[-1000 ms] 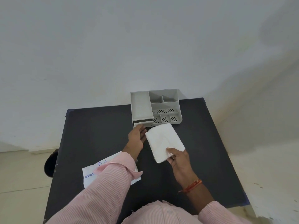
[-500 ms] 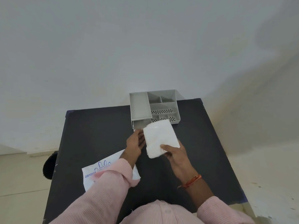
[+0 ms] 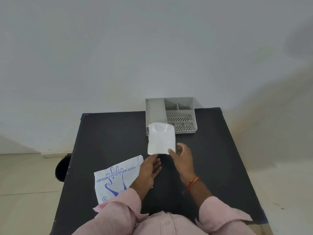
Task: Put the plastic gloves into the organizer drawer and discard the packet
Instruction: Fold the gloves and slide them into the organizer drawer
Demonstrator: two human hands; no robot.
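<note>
Black surface [image 3: 105, 136] under everything. The grey organizer [image 3: 171, 114] sits beyond my hands. Printed packet [image 3: 116, 177] lies flat just outside my left hand [image 3: 149, 172], which hangs loosely open. Right hand [image 3: 183, 158] pinches the white glove stack [image 3: 160, 138], long axis pointing toward the organizer.

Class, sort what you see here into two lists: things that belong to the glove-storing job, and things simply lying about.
Belongs to the job:
folded white stack of plastic gloves, pinched by the right hand
grey plastic compartment organizer
empty white printed glove packet
left hand

Lying about:
dark round object on the floor
black table, only the work surface
</note>
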